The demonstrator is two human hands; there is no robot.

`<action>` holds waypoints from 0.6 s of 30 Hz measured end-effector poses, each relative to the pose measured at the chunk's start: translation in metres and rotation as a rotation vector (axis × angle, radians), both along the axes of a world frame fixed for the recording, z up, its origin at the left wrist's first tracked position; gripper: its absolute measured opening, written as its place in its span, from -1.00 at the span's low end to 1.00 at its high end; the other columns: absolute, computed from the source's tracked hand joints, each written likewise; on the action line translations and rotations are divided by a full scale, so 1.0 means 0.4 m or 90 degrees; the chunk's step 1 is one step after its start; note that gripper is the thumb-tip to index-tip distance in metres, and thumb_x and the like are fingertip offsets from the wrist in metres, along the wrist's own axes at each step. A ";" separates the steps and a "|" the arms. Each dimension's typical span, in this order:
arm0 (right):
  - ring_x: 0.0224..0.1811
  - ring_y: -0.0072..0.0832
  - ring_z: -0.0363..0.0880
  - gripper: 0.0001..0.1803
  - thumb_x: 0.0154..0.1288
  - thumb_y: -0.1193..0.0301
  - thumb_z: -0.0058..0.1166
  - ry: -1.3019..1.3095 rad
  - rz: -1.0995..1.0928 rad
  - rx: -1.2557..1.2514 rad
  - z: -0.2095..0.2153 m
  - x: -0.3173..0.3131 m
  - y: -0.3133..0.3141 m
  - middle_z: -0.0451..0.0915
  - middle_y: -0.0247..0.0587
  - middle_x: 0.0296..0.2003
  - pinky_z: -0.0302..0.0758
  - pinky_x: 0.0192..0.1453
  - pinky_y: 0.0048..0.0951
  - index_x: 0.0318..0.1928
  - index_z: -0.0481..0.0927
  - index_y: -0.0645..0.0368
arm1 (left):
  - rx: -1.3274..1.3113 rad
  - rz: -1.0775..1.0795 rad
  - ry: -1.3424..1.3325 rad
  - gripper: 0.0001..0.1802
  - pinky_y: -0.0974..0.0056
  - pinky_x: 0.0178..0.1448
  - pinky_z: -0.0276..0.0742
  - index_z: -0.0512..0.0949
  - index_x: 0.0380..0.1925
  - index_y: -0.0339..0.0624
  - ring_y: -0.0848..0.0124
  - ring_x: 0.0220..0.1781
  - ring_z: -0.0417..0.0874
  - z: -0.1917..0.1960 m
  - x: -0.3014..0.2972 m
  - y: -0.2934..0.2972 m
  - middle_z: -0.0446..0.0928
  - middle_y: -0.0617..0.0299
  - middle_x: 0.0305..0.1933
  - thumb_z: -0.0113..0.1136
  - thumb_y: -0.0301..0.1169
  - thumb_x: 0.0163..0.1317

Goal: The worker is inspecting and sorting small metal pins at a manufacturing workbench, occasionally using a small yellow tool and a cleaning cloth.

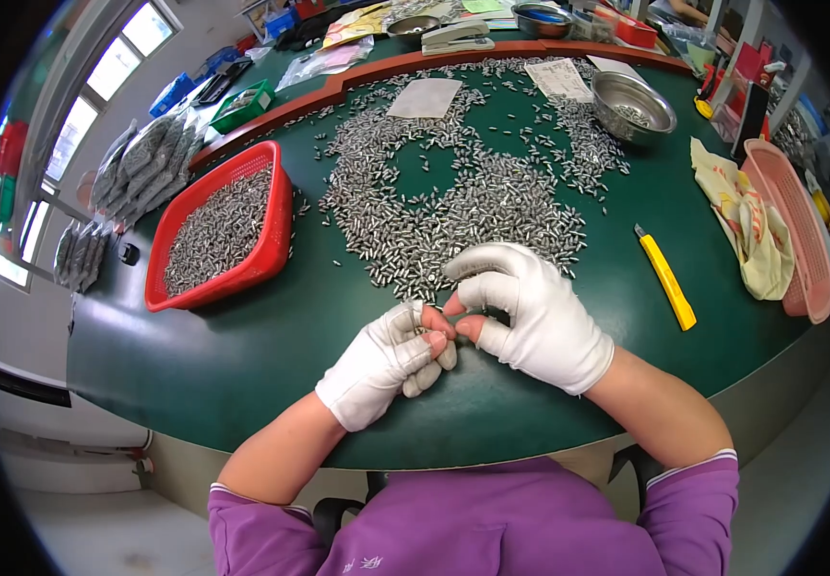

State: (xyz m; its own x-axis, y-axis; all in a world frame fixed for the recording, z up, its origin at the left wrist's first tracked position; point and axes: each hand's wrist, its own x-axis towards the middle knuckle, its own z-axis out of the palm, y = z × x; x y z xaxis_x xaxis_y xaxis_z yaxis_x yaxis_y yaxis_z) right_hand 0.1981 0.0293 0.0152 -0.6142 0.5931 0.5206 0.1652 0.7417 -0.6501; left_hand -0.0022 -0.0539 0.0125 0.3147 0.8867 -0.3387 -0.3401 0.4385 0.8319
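Note:
Small silvery metal pins [434, 240] lie in a broad heap on the green tabletop, just beyond my hands. My left hand [377, 360], in a white glove with bare thumb and index tips, is closed in a pinch; what it holds is too small to make out. Close beside those fingertips is my right hand [535, 322], gloved the same way. Its bare thumb and index tips are slightly apart, with nothing visible between them, and its other fingers curl over the near edge of the heap.
Left stands a red plastic basket [276, 216] full of pins, near filled bags [151, 158]. A yellow utility knife [667, 278] lies right, before a cloth [746, 221] and pink basket [789, 230]. Farther back are a metal bowl [660, 120], paper slips [425, 98] and a stapler [456, 38].

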 end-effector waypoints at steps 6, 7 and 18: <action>-0.01 -0.19 0.56 -0.82 0.00 0.41 0.32 -0.001 0.003 0.075 0.002 0.016 0.023 0.59 -0.26 -0.09 0.52 0.05 -0.20 -0.32 0.65 0.04 | -0.003 0.014 0.010 -0.80 0.53 -0.46 0.24 0.48 -0.10 -0.14 0.63 -0.55 0.32 0.008 0.005 -0.002 0.55 0.26 -0.34 0.16 -0.28 0.43; 0.00 -0.20 0.56 -0.81 -0.02 0.41 0.33 0.005 0.015 0.105 -0.002 0.012 0.020 0.59 -0.28 -0.08 0.52 0.04 -0.19 -0.31 0.65 0.02 | -0.003 0.013 0.010 -0.80 0.53 -0.46 0.24 0.48 -0.10 -0.14 0.63 -0.55 0.32 0.008 0.007 -0.003 0.55 0.26 -0.34 0.16 -0.28 0.43; 0.06 -0.23 0.53 -0.78 -0.06 0.42 0.28 -0.091 -0.067 0.263 0.007 0.022 0.026 0.57 -0.30 -0.07 0.49 0.07 -0.18 -0.31 0.61 0.01 | -0.001 0.032 0.016 -0.75 0.50 -0.49 0.20 0.50 -0.08 -0.14 0.61 -0.56 0.32 -0.001 -0.001 -0.004 0.55 0.27 -0.33 0.15 -0.22 0.42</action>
State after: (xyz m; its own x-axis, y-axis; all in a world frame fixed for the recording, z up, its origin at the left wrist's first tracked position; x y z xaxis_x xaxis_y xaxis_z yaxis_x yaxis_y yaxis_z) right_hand 0.2070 0.0396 0.0179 -0.6447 0.4166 0.6409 0.3208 0.9085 -0.2679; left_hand -0.0025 -0.0557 0.0121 0.2610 0.9010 -0.3465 -0.3413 0.4219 0.8399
